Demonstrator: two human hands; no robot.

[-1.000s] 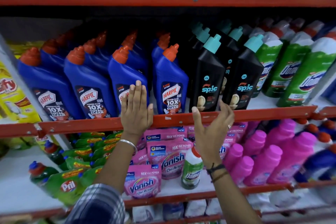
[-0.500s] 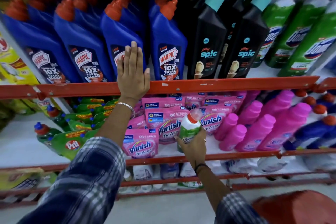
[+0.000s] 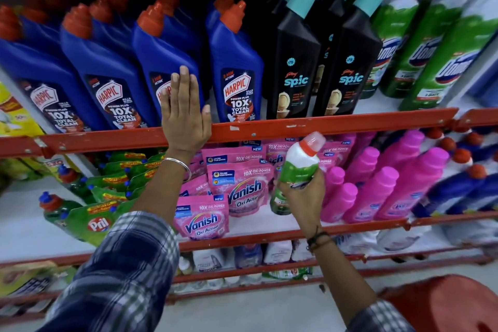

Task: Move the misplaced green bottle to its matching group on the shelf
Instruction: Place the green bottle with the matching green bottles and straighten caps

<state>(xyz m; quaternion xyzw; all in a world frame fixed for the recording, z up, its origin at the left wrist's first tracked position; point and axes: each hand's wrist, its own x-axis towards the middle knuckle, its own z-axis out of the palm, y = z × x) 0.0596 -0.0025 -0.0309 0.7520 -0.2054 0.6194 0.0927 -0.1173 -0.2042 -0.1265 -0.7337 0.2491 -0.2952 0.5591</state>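
Note:
The misplaced green bottle, green and white with a red collar and pale cap, is held in my right hand, lifted in front of the pink Vanish pouches on the lower shelf. Its top reaches just under the red shelf rail. The matching group of green and white Domex bottles stands on the upper shelf at the far right. My left hand lies flat, fingers up, against the red rail and a blue Harpic bottle, holding nothing.
Blue Harpic bottles fill the upper shelf's left, black Spic bottles its middle. Pink bottles stand right of my right hand, green Pril pouches at the lower left. A red stool sits at the bottom right.
My right hand dropped from the upper rail to the lower shelf, closed around the green bottle and lifted it up off the shelf. My left hand has stayed on the rail.

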